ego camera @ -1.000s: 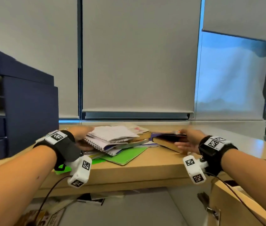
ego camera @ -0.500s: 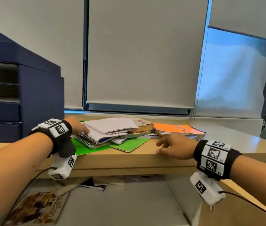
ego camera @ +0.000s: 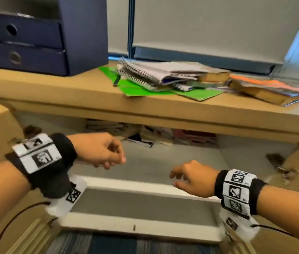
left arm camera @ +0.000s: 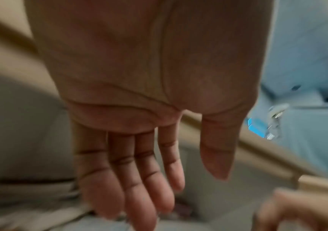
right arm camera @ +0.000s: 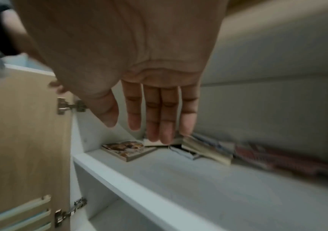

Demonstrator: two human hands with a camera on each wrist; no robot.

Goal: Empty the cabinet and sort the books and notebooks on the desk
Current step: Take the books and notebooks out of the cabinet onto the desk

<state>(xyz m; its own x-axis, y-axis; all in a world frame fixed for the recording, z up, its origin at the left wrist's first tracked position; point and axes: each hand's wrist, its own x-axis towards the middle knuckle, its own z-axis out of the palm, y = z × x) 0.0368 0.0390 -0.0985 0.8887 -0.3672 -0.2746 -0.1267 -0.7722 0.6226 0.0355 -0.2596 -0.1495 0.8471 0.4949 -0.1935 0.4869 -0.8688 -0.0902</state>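
Head view: a wooden desk [ego camera: 53, 85] runs across the upper half of the frame. In the upper middle lies a messy pile of notebooks [ego camera: 156, 74] on green folders [ego camera: 196, 93]; to its right, near the frame's edge, is a smaller stack of books [ego camera: 266, 90] with an orange cover on top. A dark blue drawer box [ego camera: 40, 33] stands on the desk at upper left. Below the desk the cabinet [ego camera: 145, 162] is open, with more books [ego camera: 145, 132] lying at the back of its shelf, in the middle of the frame. The left hand [ego camera: 99, 151] is at centre left and the right hand [ego camera: 190, 178] at centre right, both in front of the shelf, fingers loosely curled, holding nothing.

Left wrist view: the left hand [left arm camera: 149, 93] fills the frame, palm showing, fingers [left arm camera: 139, 171] extended and relaxed, empty. The surroundings are blurred.

Right wrist view: the right hand [right arm camera: 129, 54] is at the top, fingers [right arm camera: 159, 117] straight and together, gripping nothing. Beyond the fingertips, several books [right arm camera: 127, 148] lie at the back of the white shelf [right arm camera: 178, 179]. A wooden door [right arm camera: 20, 140] with metal hinges stands open at left.
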